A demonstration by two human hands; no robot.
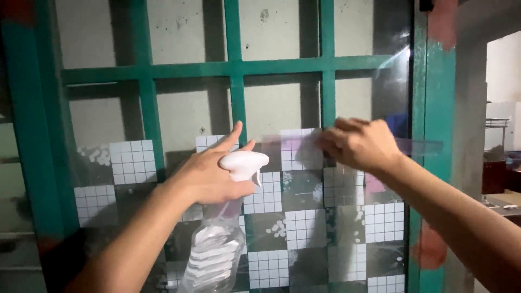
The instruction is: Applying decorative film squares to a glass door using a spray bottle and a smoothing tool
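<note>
My left hand (209,173) grips a clear plastic spray bottle (214,255) by its white trigger head (244,163), index finger stretched up and the nozzle turned toward the glass. My right hand (361,144) is closed on a pale cloth (301,146), blurred with motion, pressed against the glass pane (277,108) of a green-framed window (233,68). The lower part of the glass carries a checkered grey-and-white patterned film (304,228).
A green vertical frame post (434,108) with reddish patches bounds the window on the right. Beyond it a concrete pillar (469,135) and, at the far right, a dim room with a rack and a table surface (502,203). A wall shows behind the glass.
</note>
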